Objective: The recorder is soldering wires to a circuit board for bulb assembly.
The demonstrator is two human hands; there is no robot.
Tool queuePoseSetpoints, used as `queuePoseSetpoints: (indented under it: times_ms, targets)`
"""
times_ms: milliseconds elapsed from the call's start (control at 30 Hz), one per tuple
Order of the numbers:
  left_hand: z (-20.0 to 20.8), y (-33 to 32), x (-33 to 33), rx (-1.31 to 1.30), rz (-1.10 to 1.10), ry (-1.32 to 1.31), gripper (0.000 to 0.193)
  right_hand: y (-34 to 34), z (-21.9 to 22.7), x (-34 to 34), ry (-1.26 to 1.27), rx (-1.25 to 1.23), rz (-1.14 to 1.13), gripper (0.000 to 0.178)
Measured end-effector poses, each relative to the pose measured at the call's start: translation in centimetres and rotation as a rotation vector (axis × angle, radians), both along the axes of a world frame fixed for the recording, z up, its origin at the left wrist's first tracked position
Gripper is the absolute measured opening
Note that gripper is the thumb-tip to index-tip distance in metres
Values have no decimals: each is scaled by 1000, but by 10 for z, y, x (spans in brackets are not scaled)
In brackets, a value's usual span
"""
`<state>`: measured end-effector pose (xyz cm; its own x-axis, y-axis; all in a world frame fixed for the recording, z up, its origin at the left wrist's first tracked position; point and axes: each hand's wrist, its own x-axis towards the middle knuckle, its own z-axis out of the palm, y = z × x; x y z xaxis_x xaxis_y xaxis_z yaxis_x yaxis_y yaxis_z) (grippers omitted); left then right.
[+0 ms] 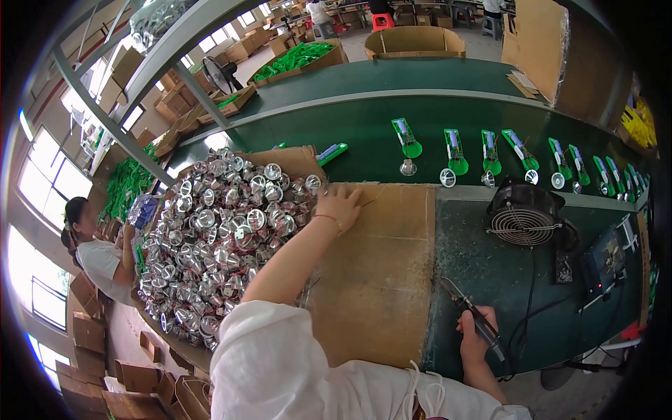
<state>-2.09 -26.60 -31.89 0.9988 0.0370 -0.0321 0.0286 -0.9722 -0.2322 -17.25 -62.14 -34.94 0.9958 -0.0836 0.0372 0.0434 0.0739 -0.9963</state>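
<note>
My left hand [339,208] reaches over the right edge of a big heap of silvery lamp reflectors [231,224] with thin red wires. Its fingers are spread beside a reflector [313,183] at the heap's edge; whether they touch it I cannot tell. Low on the right, my right hand [476,336] is closed round the dark handle of a soldering iron [484,327], its bent metal tip pointing up and left. A brown cardboard sheet [371,280] lies between the two hands. Beyond it stand several green lamp bodies [453,150], with reflectors at their near ends.
A black fan [523,213] with a wire grille stands right of the cardboard. Behind the iron, a cable runs to a dark powered box [607,259]. Boxes of green parts [297,59] stand at the back. A co-worker [105,252] is at the far left.
</note>
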Motion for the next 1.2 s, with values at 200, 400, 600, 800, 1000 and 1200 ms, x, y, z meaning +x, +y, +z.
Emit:
queuePoseSetpoints:
  times_ms: [200, 400, 600, 800, 1000, 1200]
  targets:
    - [64, 12, -30, 60, 14, 196, 36, -5, -1, -1, 45, -23, 7, 17]
    - [46, 30, 92, 141, 4, -120, 35, -12, -10, -2, 5, -50, 60, 20]
    - [-7, 73, 154, 44, 590, -9, 32, -13, -8, -2, -17, -95, 91, 20]
    - [72, -21, 115, 67, -184, -344, 44, -13, 1, 1, -17, -70, 89, 16]
    - [48, -99, -21, -435, -112, 111, 67, -3, 5, 4, 85, 20, -1, 19]
    - [22, -119, -92, -694, 131, -209, 62, -1, 4, 3, 40, 63, -3, 20]
